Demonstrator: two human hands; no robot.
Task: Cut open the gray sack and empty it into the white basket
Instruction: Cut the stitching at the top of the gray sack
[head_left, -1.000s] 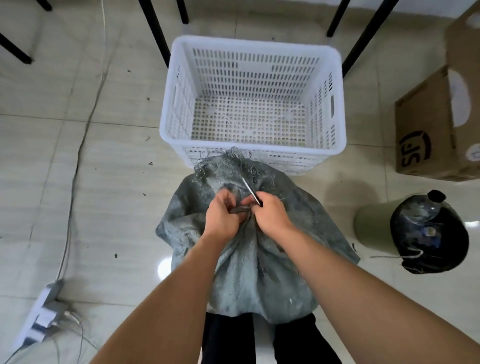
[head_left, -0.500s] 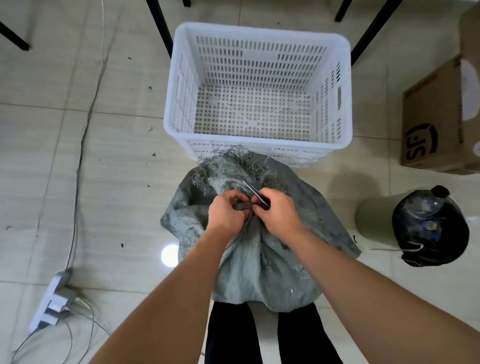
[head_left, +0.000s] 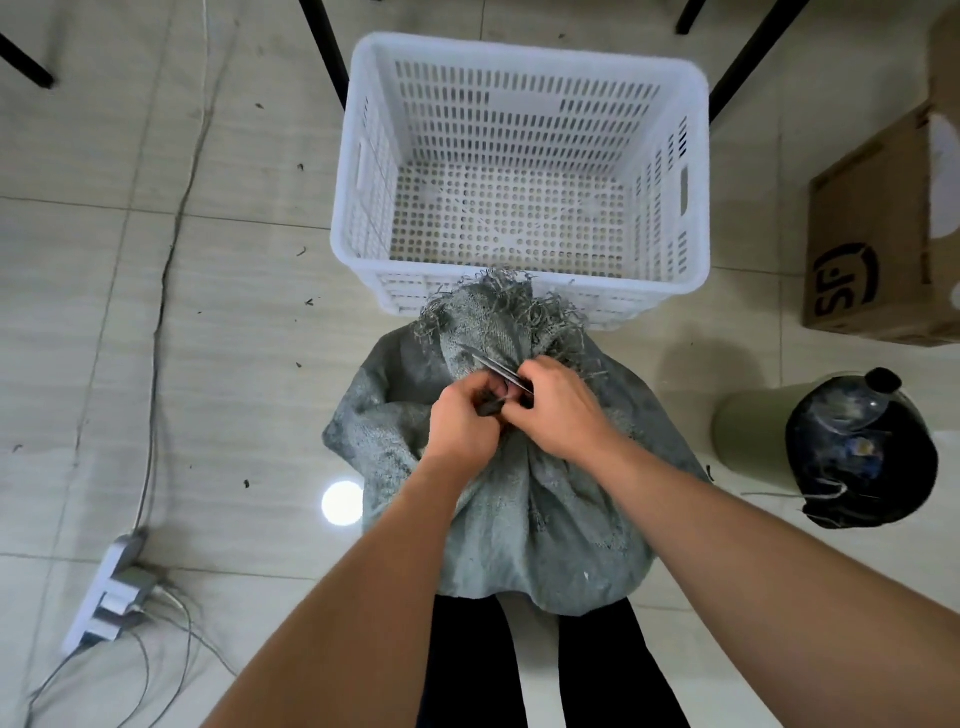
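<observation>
The gray sack (head_left: 524, 519) stands bulging on the floor between my legs, its frayed neck bunched and pointing toward the white basket (head_left: 519, 52). The slotted basket sits just beyond it with nothing inside. My left hand (head_left: 462, 423) pinches the dark tie at the sack's neck. My right hand (head_left: 561, 402) is closed on a thin metal blade (head_left: 493, 365) that lies against the neck, tip pointing up and left. Whether it is a knife or scissors I cannot make out.
A cardboard box (head_left: 883, 234) stands at the right. A dark helmet on a pale green cylinder (head_left: 862, 447) is right of the sack. A power strip with cables (head_left: 111, 587) lies at lower left. Black table legs (head_left: 322, 52) flank the basket.
Both hands stay at the sack's neck. The blade has tilted lower against the fabric. My head has moved a little, so the basket sits slightly further right in view.
</observation>
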